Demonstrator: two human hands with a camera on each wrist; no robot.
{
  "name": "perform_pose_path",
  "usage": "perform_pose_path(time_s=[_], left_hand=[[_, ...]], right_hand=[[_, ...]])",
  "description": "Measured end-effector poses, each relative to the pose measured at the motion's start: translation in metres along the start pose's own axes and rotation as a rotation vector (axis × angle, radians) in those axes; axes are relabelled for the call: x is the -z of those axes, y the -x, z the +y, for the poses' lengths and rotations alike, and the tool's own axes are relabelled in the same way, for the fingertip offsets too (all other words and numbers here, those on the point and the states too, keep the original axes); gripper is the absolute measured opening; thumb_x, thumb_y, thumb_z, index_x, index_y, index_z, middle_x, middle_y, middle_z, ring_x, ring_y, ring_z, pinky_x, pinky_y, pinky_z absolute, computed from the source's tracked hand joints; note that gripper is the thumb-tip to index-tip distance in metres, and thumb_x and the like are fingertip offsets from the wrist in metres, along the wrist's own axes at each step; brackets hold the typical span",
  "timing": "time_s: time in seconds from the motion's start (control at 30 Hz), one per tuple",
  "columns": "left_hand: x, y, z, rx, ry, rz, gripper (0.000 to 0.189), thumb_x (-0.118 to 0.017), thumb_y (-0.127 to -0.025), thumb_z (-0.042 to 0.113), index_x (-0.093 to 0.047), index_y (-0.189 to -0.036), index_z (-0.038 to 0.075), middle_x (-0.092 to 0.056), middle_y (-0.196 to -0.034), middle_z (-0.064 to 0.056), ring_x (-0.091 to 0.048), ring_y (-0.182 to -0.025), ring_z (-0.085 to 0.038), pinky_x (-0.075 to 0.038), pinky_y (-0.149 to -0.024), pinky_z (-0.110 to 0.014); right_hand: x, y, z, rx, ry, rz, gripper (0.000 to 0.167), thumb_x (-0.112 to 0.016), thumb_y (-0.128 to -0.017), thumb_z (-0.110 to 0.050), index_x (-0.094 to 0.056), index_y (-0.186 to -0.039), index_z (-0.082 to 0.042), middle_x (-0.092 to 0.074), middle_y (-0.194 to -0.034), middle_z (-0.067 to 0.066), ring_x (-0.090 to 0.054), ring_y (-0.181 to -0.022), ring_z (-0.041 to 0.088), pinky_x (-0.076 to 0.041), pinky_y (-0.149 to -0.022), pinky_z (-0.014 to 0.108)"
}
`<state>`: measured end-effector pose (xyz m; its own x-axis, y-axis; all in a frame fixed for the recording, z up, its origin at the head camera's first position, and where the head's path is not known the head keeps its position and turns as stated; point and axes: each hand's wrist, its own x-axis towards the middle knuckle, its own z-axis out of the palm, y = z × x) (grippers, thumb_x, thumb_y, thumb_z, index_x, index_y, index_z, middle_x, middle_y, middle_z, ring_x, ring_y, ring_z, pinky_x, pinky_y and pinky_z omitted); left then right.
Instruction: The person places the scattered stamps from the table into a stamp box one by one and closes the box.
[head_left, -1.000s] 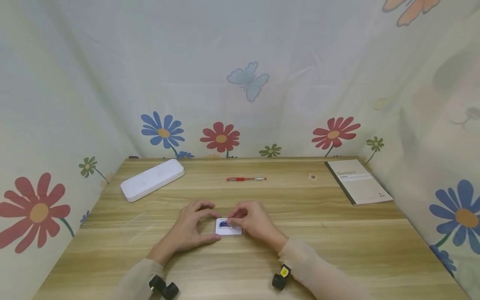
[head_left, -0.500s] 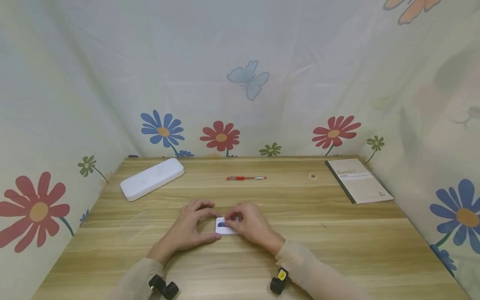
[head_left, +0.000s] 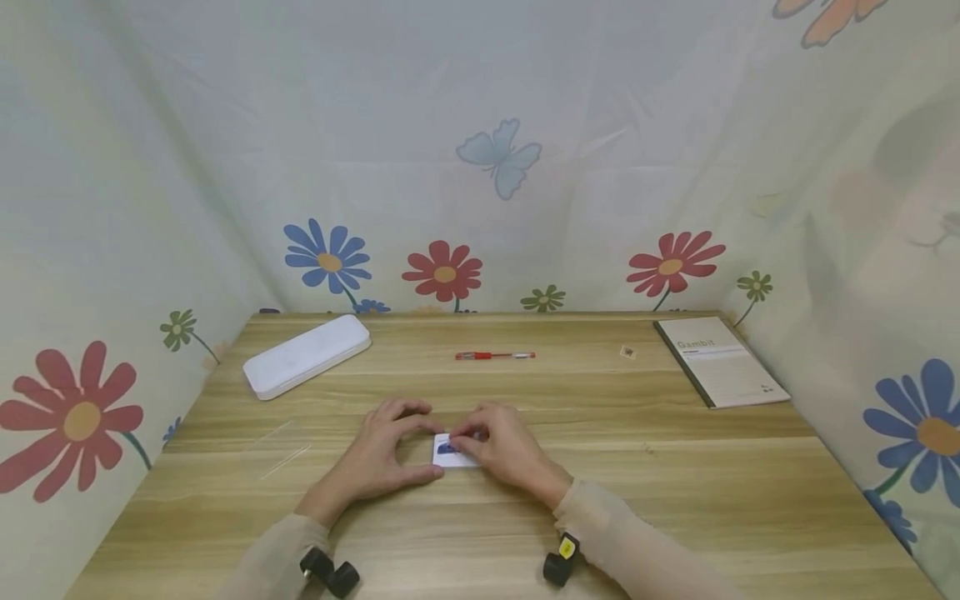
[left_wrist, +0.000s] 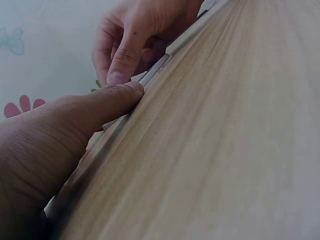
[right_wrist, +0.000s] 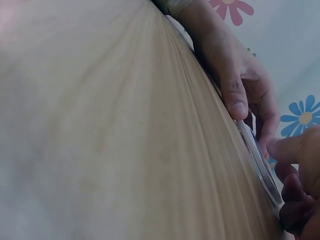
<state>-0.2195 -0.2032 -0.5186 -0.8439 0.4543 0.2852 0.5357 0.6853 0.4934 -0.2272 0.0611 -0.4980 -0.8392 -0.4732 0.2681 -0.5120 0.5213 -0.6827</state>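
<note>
From the head view, a card (head_left: 456, 462) lies flat on the table (head_left: 465, 542), in front of the person and between both hands. The left hand (head_left: 378, 450) grips it from the left, forefinger at the far edge and thumb at the near one. The right hand (head_left: 510, 450) comes in from the right, fingers bent, thumb and forefinger together over the dark picture on the card; whether they pinch something thin or only press, I cannot tell. A clear sheet (head_left: 285, 468) lies left of the left hand. Farther back are a white case (head_left: 307, 356), a red pen (head_left: 495, 356), a small stamp (head_left: 627, 352) and a notebook (head_left: 722, 362).

In the left wrist view, the left thumb lies in the foreground, its tip at the card's edge; the right thumb points down just beyond it.

In the right wrist view, the card shows nearly edge-on, the left thumb touching its far end, the right fingers bent beside its near end.
</note>
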Motion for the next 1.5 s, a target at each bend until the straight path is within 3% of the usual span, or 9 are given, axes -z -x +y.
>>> perform_pose_path(time_s=[0.13, 0.27, 0.5, 0.67, 0.9, 1.2, 1.5], left_hand=[[-0.001, 0.000, -0.002, 0.006, -0.001, 0.002, 0.054, -0.091, -0.083, 0.068, -0.077, -0.128, 0.043, -0.060, -0.155, 0.001, -0.048, -0.149, -0.031, -0.033, -0.120, -0.070], [-0.002, 0.000, -0.003, 0.005, 0.004, 0.007, 0.053, -0.092, -0.083, 0.067, -0.076, -0.129, 0.045, -0.059, -0.155, 0.002, -0.048, -0.149, -0.031, -0.033, -0.120, -0.069], [0.000, -0.001, -0.001, 0.000, 0.009, -0.004, 0.056, -0.091, -0.083, 0.069, -0.077, -0.129, 0.041, -0.060, -0.155, 0.001, -0.049, -0.148, -0.031, -0.033, -0.120, -0.069], [0.001, -0.001, 0.000, 0.003, 0.009, -0.009, 0.057, -0.090, -0.083, 0.071, -0.077, -0.130, 0.041, -0.060, -0.155, 0.001, -0.049, -0.148, -0.031, -0.032, -0.121, -0.069], [0.001, -0.001, 0.000, 0.008, 0.019, -0.011, 0.057, -0.090, -0.083, 0.071, -0.077, -0.130, 0.041, -0.059, -0.156, 0.001, -0.048, -0.149, -0.030, -0.032, -0.121, -0.066], [0.000, 0.000, -0.001, 0.014, 0.014, -0.015, 0.057, -0.090, -0.083, 0.072, -0.077, -0.130, 0.042, -0.059, -0.156, 0.002, -0.047, -0.150, -0.030, -0.032, -0.120, -0.066], [-0.001, -0.001, -0.003, 0.004, 0.009, -0.012, 0.057, -0.088, -0.083, 0.073, -0.077, -0.130, 0.043, -0.059, -0.155, 0.002, -0.048, -0.149, -0.030, -0.033, -0.120, -0.066]], right_hand=[[0.001, 0.000, 0.000, -0.014, -0.041, 0.017, 0.007, -0.084, -0.102, -0.022, -0.087, -0.107, -0.018, -0.075, -0.096, -0.012, -0.061, -0.082, 0.006, -0.051, -0.073, 0.025], [0.009, -0.001, -0.001, -0.042, -0.128, 0.055, 0.018, -0.085, -0.102, -0.024, -0.083, -0.116, -0.014, -0.078, -0.099, -0.006, -0.067, -0.084, 0.010, -0.056, -0.075, 0.027], [0.030, -0.006, 0.005, -0.120, -0.226, 0.119, 0.042, -0.088, -0.099, -0.028, -0.075, -0.135, -0.014, -0.077, -0.129, 0.013, -0.074, -0.105, 0.022, -0.062, -0.095, 0.044], [0.054, -0.016, 0.016, -0.071, -0.179, 0.217, 0.049, -0.093, -0.094, -0.024, -0.074, -0.138, -0.012, -0.076, -0.134, 0.010, -0.072, -0.114, 0.029, -0.057, -0.097, 0.056], [0.094, -0.019, 0.037, -0.028, -0.092, 0.325, 0.055, -0.094, -0.091, -0.026, -0.073, -0.140, -0.011, -0.074, -0.137, 0.008, -0.070, -0.119, 0.035, -0.053, -0.096, 0.061], [0.144, -0.014, 0.061, -0.030, -0.088, 0.397, 0.066, -0.095, -0.092, -0.024, -0.067, -0.150, -0.014, -0.067, -0.146, 0.010, -0.064, -0.128, 0.035, -0.049, -0.102, 0.058], [0.180, -0.006, 0.089, -0.026, -0.111, 0.465, 0.073, -0.093, -0.093, -0.015, -0.059, -0.158, -0.013, -0.063, -0.156, 0.010, -0.061, -0.137, 0.037, -0.047, -0.109, 0.052]])
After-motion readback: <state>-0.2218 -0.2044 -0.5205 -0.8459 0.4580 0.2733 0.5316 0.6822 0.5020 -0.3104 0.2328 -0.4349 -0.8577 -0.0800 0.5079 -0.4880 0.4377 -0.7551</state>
